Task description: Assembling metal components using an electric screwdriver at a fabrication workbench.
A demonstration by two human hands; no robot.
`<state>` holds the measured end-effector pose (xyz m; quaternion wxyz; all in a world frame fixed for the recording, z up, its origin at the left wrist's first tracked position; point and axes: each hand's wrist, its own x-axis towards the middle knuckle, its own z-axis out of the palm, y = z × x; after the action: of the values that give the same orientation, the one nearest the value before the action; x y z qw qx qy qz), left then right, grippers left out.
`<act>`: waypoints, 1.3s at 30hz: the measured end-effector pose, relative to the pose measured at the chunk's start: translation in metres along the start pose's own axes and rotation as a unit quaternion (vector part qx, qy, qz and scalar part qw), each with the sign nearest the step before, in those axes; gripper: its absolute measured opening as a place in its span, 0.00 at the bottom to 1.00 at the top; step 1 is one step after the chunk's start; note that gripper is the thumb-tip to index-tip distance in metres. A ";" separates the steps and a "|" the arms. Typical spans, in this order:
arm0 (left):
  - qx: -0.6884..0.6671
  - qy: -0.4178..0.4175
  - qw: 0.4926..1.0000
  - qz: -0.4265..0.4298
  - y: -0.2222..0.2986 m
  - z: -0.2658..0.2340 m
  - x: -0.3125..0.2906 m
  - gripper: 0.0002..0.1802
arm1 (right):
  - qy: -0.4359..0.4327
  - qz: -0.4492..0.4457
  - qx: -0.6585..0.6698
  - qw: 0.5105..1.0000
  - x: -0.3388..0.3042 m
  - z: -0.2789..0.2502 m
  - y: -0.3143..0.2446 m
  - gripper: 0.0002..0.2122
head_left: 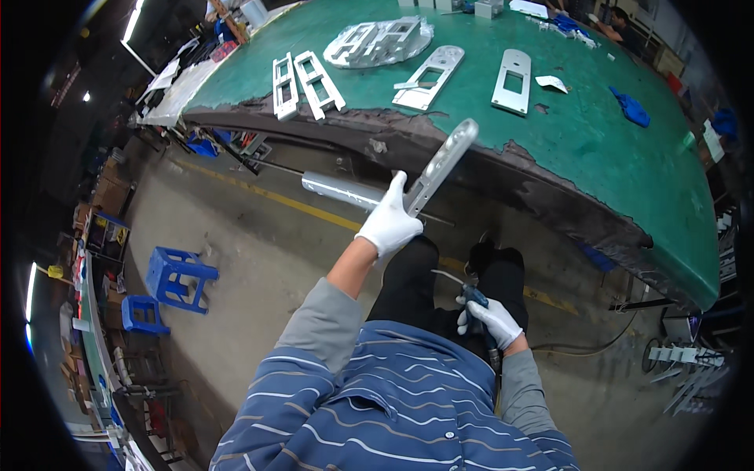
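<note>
My left hand [390,224], in a white glove, grips one end of a long silver metal plate [446,161] with a rounded far end. The plate is held tilted, edge toward me, in front of the table's near edge. Lower down, by my right thigh, my gloved right hand [498,320] is wrapped round an air blow gun [474,296] with a thin bent nozzle. That nozzle points up and left, apart from the plate. Two similar plates with rectangular cut-outs, one at the middle [432,76] and another farther right [514,81], lie on the table.
The green-topped table [581,149] has a torn dark front edge. On it are two ladder-like metal frames [308,82], a plastic-wrapped bundle [378,43] and a blue cloth [630,107]. A grey roll [339,190] sits below the edge. Blue stools [179,276] stand left; a hose [585,351] crosses the floor right.
</note>
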<state>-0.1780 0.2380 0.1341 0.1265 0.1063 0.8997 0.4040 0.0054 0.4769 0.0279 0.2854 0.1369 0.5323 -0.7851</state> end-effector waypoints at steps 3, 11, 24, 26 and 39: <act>-0.324 -0.032 0.945 -0.033 -0.048 0.016 -0.021 0.44 | 0.019 -0.025 -0.025 0.999 -0.005 0.006 -0.004 0.20; -0.767 -0.041 0.636 -0.073 -0.152 0.003 -0.100 0.33 | -0.011 -0.082 -0.274 0.958 -0.050 0.095 -0.050 0.19; -0.854 0.100 0.511 0.017 -0.206 -0.009 -0.150 0.26 | -0.168 0.006 -0.525 0.835 -0.011 0.161 -0.049 0.25; -0.855 0.104 0.507 0.030 -0.210 -0.008 -0.150 0.26 | -0.177 0.037 -0.529 0.829 -0.008 0.170 -0.055 0.25; -0.799 0.121 0.588 0.026 -0.222 -0.014 -0.155 0.33 | -0.173 0.021 -0.520 0.836 0.013 0.163 -0.043 0.23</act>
<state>-0.0556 0.0384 -0.0027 0.0404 -0.0641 0.2186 0.9729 -0.0160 0.3353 0.1187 0.4189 -0.1587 0.8010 -0.3971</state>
